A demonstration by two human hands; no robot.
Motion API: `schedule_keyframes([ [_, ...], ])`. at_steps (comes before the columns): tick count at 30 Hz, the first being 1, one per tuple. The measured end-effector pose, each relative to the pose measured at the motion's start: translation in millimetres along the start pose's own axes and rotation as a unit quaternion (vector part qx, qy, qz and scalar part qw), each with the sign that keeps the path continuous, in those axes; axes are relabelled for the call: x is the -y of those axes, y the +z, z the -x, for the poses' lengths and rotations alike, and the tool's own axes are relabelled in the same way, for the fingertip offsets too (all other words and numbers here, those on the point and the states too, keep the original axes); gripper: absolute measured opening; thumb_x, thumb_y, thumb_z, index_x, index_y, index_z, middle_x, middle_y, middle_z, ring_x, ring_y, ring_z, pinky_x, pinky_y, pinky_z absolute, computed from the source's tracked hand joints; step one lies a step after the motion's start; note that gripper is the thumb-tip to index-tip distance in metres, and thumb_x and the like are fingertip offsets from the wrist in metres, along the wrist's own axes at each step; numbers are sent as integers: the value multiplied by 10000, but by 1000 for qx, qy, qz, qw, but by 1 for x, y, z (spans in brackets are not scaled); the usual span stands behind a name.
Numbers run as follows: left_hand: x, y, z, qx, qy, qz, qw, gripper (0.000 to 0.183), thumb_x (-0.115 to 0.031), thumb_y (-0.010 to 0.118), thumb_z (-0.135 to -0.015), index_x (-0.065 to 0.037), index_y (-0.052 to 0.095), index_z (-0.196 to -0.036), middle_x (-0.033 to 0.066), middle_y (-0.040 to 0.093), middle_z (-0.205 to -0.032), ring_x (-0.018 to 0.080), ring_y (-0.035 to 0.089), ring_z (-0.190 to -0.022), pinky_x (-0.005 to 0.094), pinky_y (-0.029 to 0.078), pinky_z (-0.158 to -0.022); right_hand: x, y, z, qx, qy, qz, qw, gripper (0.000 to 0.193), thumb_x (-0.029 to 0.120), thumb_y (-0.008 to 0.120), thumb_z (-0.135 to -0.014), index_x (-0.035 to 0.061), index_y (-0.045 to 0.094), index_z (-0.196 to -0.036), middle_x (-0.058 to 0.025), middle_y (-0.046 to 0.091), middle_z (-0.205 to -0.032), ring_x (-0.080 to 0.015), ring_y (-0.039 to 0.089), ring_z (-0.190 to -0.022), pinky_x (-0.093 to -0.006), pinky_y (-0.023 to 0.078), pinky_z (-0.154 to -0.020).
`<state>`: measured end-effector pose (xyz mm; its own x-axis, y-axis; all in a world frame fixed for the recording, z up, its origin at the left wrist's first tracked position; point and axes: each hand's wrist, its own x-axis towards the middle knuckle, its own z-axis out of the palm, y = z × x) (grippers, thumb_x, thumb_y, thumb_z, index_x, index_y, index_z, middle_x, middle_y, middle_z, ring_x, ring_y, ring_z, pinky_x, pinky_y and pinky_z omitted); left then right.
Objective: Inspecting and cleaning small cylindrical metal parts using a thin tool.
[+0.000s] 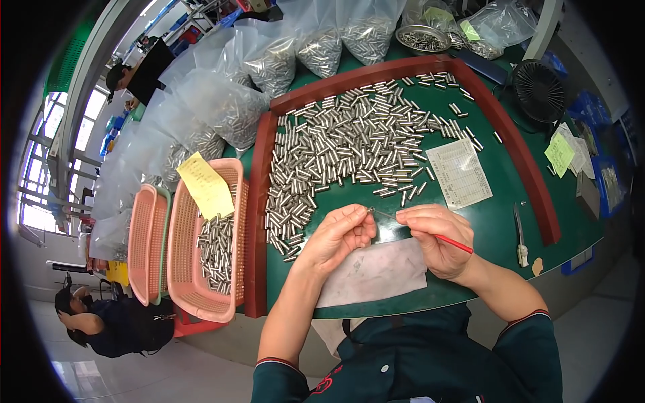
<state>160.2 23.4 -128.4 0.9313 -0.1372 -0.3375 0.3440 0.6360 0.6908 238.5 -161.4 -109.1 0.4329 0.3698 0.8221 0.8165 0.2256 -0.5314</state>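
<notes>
My left hand (341,235) is closed in a pinch on a small metal piece (369,210), mostly covered by the fingertips. Closed around a thin tool with a red handle (455,243), my right hand (438,236) points its slender metal shaft (384,213) left, with the tip at the piece. Both hands are above the near part of the green table (484,228). Below them lies a smudged pale cloth (373,274). Many short, shiny metal cylinders (349,138) spread beyond the hands, beside a printed paper sheet (459,174).
A red-brown raised border (537,181) surrounds the cylinders. Left of it stand a pink basket (178,269) with cylinders and a yellow note, plus another basket (144,248). Filled plastic bags (269,64) line the back. A black fan (537,91) stands right; two people appear left.
</notes>
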Motion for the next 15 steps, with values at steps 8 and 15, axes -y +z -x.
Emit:
schedule_keyframes([
  [8, 0, 10, 2, -44, 38, -76, 995, 242, -256, 508, -913, -40, 539, -808, 38, 548, -691, 96, 479, -577, 224, 389, -543, -3, 2, 3, -9, 4, -13, 1000, 152, -69, 615, -751, -22, 566, -888, -143, 642, -819, -269, 651, -724, -307, 538, -616],
  [15, 0, -3, 3, 4, 21, -8, 1000, 278, -269, 486, -921, -50, 513, -753, 21, 502, -654, 95, 449, -556, 225, 363, -530, -4, -1, -2, 67, -103, 46, 991, 258, -101, 609, -679, -9, 553, -913, -157, 632, -857, -309, 649, -782, -328, 546, -616],
])
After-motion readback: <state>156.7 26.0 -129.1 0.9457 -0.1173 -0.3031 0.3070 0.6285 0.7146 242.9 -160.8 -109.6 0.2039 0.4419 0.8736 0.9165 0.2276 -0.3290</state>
